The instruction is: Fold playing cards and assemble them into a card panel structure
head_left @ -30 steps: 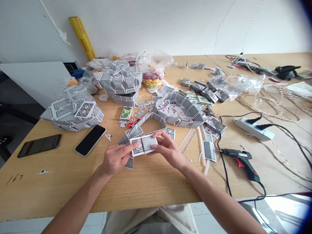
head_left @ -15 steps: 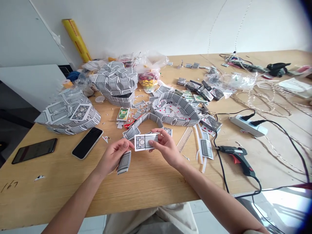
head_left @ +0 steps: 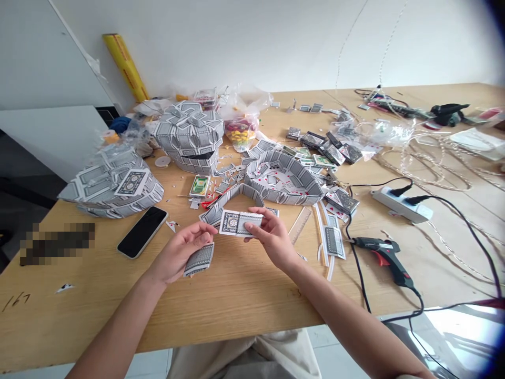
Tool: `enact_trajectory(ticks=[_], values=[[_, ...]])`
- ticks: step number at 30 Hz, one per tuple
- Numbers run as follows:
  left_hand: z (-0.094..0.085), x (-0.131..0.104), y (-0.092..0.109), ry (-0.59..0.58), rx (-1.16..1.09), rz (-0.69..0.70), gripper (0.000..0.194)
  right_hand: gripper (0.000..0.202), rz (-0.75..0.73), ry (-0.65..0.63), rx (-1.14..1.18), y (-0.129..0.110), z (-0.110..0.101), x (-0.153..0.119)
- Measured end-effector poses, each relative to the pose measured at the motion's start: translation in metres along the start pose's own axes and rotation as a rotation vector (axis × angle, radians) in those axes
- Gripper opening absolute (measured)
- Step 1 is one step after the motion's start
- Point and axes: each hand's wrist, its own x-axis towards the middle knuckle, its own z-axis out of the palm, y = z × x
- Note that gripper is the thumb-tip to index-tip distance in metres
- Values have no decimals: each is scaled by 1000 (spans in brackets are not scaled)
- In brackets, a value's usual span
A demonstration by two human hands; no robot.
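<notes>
Pinching curved card (head_left: 200, 259) in left hand (head_left: 176, 251), patterned card strip (head_left: 231, 222) in right hand (head_left: 273, 235)

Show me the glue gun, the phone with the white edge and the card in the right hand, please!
Glue gun (head_left: 393, 257): head view, top of its handle.
Phone (head_left: 142, 232): head view, middle of its dark screen.
Card (head_left: 231, 222) in the right hand (head_left: 275, 240): head view, its round printed pattern.

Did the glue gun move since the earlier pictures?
No, the glue gun lies in the same spot near the power strip; just the camera's view shifted.
</notes>
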Motion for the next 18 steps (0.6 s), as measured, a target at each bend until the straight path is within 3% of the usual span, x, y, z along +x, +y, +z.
enact_trajectory(ticks=[4,8,12,18], values=[[1,-4,4,-152,-28,-84,40,41,-4,-12,8,-3,1,0],[-1,-5,7,-154,-112,-36,33,35,-14,-15,4,-3,-1,0],[-9,-3,3,-84,-217,74,42,27,-107,-52,-79,-4,-3,-1],[-12,0,0,169,-223,243,37,23,-316,-74,-267,-6,-3,-3]])
